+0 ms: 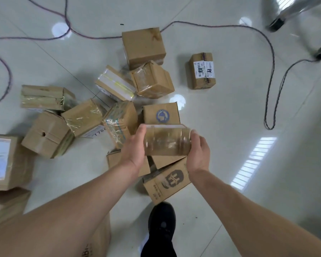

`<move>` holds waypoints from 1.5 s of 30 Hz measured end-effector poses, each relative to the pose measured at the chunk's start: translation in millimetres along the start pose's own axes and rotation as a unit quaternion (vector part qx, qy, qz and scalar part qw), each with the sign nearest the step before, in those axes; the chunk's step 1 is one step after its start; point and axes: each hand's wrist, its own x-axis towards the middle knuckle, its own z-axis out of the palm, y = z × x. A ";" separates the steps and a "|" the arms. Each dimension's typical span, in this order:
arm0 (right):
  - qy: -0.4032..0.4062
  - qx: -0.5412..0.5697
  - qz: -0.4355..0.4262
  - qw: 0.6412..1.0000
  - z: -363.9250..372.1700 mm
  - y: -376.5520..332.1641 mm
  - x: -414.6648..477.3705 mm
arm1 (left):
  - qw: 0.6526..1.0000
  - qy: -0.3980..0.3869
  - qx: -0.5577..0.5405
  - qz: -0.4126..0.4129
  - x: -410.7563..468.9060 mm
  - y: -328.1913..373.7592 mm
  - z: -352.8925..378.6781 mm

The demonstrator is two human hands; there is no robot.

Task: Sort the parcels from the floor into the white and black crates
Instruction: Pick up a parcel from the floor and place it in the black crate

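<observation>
parcel (pixel 167 141) (blurred) — between left hand (pixel 135 147), right hand (pixel 198 151)

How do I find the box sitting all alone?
Start at the big pile of parcels, then look right towards the looping dark cable. The lone box lies between them, touching nothing, with a white barcode label on top that its nearest neighbours lack.

A small tape-wrapped cardboard parcel (pixel 167 141), blurred, is held level between the left hand (pixel 134 147) and right hand (pixel 199 151), above a loose heap of brown taped parcels (pixel 119 119) lying tilted on the floor beneath, beyond and left of the hands, one labelled parcel (pixel 202 71) apart beyond the right hand.
</observation>
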 end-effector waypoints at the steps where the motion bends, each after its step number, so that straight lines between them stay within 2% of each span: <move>1: -0.012 -0.017 0.028 0.999 2.3 9.1 -1.0 | 0.999 0.013 0.031 -0.019 1.5 -4.4 -6.7; 5: -0.033 -0.082 0.100 0.991 11.7 34.7 1.9 | 0.993 -0.004 0.088 -0.078 15.1 -17.8 -24.0; 9: -0.073 -0.079 0.101 0.989 20.4 46.1 -2.9 | 0.995 -0.052 0.050 -0.075 21.0 -30.0 -22.3; 15: -0.068 -0.043 0.082 0.993 10.1 30.9 -32.3 | 0.994 -0.084 0.050 -0.044 -14.8 -18.6 -24.6; 20: -0.082 -0.012 0.067 0.994 -29.7 -24.1 -95.9 | 0.994 -0.079 0.077 -0.012 -98.1 30.0 -35.2; 27: -0.062 0.006 0.009 0.998 -122.9 -127.4 -221.4 | 0.991 -0.070 0.095 0.067 -268.1 112.9 -39.0; 33: -0.029 0.026 -0.059 0.998 -195.0 -191.5 -335.7 | 0.968 -0.096 0.153 0.172 -387.7 161.8 -52.0; 40: 0.051 0.118 -0.066 0.990 -259.4 -207.1 -457.8 | 0.933 -0.183 0.179 0.254 -500.7 180.3 -67.7; 43: 0.032 0.158 -0.047 0.986 -279.1 -188.4 -507.4 | 0.912 -0.236 0.192 0.276 -546.9 187.9 -72.7; 45: 0.014 0.184 -0.024 0.983 -288.9 -174.9 -533.0 | 0.896 -0.245 0.206 0.308 -576.3 192.3 -71.7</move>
